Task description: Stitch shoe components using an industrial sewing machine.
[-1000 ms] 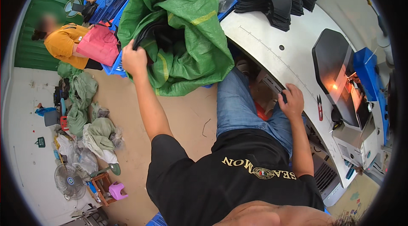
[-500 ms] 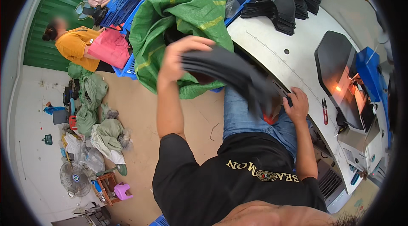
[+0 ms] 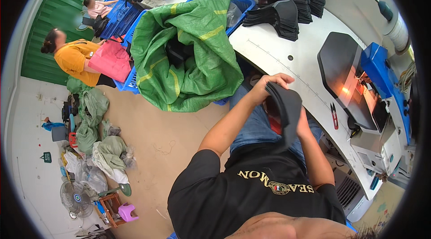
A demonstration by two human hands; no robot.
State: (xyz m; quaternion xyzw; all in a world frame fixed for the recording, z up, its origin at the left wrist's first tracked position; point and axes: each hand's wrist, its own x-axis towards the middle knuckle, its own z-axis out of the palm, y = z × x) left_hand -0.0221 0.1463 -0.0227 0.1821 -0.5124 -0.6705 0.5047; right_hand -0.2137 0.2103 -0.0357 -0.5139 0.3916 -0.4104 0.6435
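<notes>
In front of my lap I hold a stack of thin, black, curved pieces (image 3: 291, 112), bent over and partly blurred. My left hand (image 3: 270, 87) grips its upper end, with fingers closed over the top edge. At the stack's right side is my right hand (image 3: 303, 126), closed against it; most of its fingers are hidden behind the pieces. To the left stands an open green woven sack (image 3: 202, 66) with dark things inside. Similar black pieces lie in piles (image 3: 280, 16) at the far end of the white table (image 3: 274, 55).
On the table to my right are red-handled thread snips (image 3: 334, 116) and a sewing machine (image 3: 377, 70) with a lit needle area and dark plate. Blue crates (image 3: 245, 3) stand around the sack. Left, a person in yellow (image 3: 77, 61) is near a pink bag (image 3: 110, 61); another sits beyond.
My left hand has carried the stack from over the green sack rightward and nearer, to above my lap. My right hand has left the table edge and come to the stack.
</notes>
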